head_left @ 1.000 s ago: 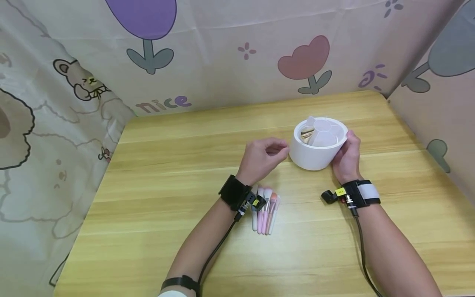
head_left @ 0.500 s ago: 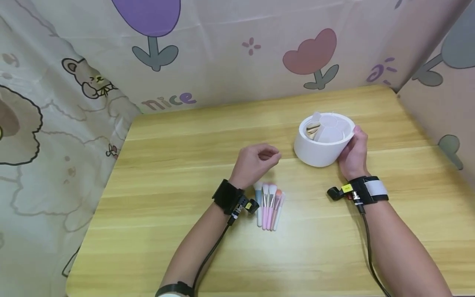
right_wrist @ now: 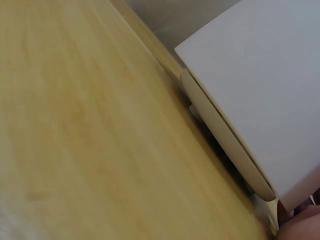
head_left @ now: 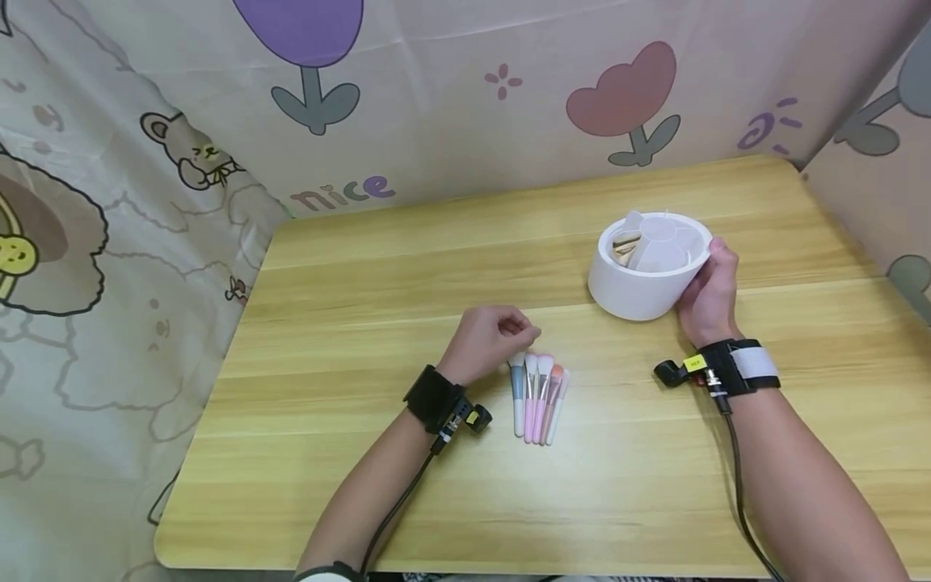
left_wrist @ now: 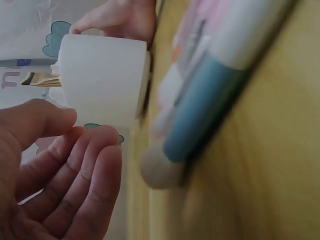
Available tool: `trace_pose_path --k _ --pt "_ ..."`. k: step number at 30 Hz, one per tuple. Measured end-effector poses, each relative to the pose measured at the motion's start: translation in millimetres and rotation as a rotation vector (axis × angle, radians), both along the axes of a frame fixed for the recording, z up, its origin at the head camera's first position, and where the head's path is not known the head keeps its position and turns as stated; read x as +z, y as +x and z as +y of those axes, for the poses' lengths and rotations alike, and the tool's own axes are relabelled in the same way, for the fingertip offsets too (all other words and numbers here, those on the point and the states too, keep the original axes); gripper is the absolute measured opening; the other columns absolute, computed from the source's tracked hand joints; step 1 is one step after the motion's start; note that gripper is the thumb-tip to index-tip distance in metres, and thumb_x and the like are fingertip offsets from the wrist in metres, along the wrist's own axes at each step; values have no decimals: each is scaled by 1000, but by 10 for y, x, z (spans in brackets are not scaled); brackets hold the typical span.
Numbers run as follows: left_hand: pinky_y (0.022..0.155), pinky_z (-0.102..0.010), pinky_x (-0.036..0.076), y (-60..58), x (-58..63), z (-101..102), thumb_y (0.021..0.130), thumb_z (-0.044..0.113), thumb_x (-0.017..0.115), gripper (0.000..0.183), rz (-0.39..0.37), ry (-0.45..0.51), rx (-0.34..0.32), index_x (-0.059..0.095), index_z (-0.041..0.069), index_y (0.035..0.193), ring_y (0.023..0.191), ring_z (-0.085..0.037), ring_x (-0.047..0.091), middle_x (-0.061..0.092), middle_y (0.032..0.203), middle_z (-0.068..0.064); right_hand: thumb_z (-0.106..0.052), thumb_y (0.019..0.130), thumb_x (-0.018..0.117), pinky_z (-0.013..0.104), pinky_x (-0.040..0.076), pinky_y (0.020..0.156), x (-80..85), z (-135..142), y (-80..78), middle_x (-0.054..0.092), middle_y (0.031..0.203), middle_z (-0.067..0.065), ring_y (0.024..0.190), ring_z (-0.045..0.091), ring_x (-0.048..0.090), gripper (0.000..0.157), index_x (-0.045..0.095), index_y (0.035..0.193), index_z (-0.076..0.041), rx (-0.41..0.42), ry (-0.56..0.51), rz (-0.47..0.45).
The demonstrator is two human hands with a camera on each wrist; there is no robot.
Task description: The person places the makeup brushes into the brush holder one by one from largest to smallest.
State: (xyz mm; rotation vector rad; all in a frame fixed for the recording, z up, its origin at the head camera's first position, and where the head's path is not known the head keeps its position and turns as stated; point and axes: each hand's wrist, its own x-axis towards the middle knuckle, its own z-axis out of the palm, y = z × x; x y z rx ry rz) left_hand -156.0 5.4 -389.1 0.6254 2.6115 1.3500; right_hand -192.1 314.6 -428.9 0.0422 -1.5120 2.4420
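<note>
A round white divided organizer point(head_left: 638, 289) stands toward the back right, with gold-coloured slim pieces point(head_left: 625, 246) in one compartment. My right hand point(head_left: 709, 295) grips its right side, thumb at the rim; the other fingers are mostly hidden behind it. Several makeup brushes point(head_left: 540, 404) lie side by side on the table, pink, white and blue-and-white, bristles pointing away from me. Just beyond their bristle end is my left hand point(head_left: 486, 343), fingers loosely curled and holding nothing. In the left wrist view the blue-and-white brush point(left_wrist: 205, 100) lies close beside that hand.
The wooden table point(head_left: 349, 323) meets a printed cloth backdrop point(head_left: 436, 105) at the back, with more cloth along the left and right. A cable point(head_left: 400, 501) runs from each wrist camera along the forearm.
My left hand has drawn back from beside the organizer toward the brushes, uncovering them. The right hand keeps its grip on the organizer. The head view has shifted slightly.
</note>
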Motion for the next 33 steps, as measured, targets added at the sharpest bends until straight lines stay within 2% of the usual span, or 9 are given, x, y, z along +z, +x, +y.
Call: trace_pose_path --k 8,18,26,33 --pt "54 -20 51 103 -69 -99 88 34 67 17 -27 -112 -32 68 20 80 59 -7 60 64 71 10 -44 96 32 28 30 99 47 32 5 47 128 7 115 17 44 56 46 136 -7 -6 13 -4" --pt "46 -19 39 85 -179 -191 83 47 70 32 38 -280 -25 66 20 67 50 -8 48 56 57 9 -42 95 36 29 31 97 58 31 -2 48 126 6 112 17 45 53 48 133 -7 -20 2 -20" --pt "44 -20 34 79 -158 -212 74 54 75 37 22 -374 -66 64 20 64 48 -7 45 53 54 10 -43 96 35 28 30 97 36 24 4 49 126 6 112 16 45 54 48 134 -7 -12 -3 -9" --pt "43 -20 31 94 -130 -171 75 53 75 37 9 -430 -71 63 21 61 48 -7 44 51 53 10 -44 97 35 28 31 97 17 23 22 49 126 6 112 16 45 55 47 135 -7 -8 0 -19"
